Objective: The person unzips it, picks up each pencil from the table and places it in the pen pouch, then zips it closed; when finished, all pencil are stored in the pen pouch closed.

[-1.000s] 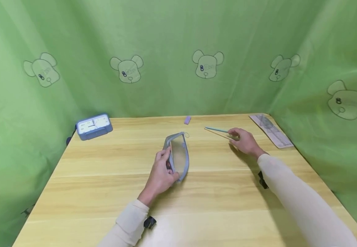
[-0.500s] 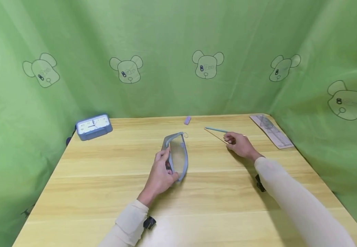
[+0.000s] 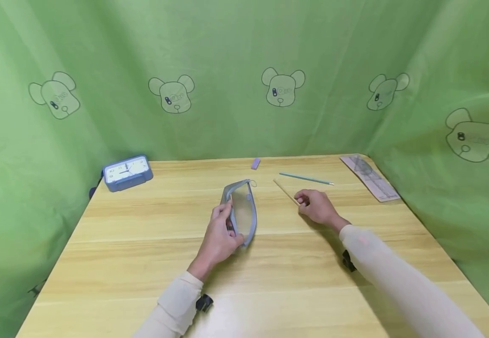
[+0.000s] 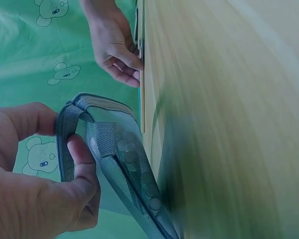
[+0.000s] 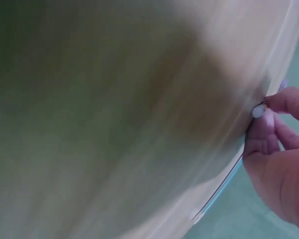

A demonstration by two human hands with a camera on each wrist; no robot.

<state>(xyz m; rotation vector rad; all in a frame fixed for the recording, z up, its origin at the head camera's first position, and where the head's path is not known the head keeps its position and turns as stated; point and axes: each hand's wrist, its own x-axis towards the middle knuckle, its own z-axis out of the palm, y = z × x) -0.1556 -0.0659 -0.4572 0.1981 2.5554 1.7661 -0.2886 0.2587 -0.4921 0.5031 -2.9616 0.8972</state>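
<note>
My left hand (image 3: 220, 234) grips the near side of a grey-blue zip pencil case (image 3: 254, 220), whose mouth gapes toward the right. In the left wrist view, the thumb and fingers pinch its zipped edge, and the mesh side of the pouch (image 4: 134, 159) shows. To the right, my right hand (image 3: 318, 206) pinches a yellow pencil (image 3: 284, 190) close to its rear end, the tip pointing away to the left. The right wrist view shows that pencil's pale round end (image 5: 259, 110) between thumb and fingers. Beyond this hand a teal pencil (image 3: 307, 178) lies on the table.
A purple eraser (image 3: 255, 163) lies near the table's back edge. The blue alarm clock (image 3: 127, 172) occupies the back left corner. At the back right is a flat pinkish sheet or ruler set (image 3: 371, 178). A green curtain (image 3: 227, 131) surrounds the wooden table (image 3: 143, 258).
My right hand has let go of the teal pencil, which stays on the table. It has moved left and nearer with the yellow pencil. The left hand holds the pencil case almost still.
</note>
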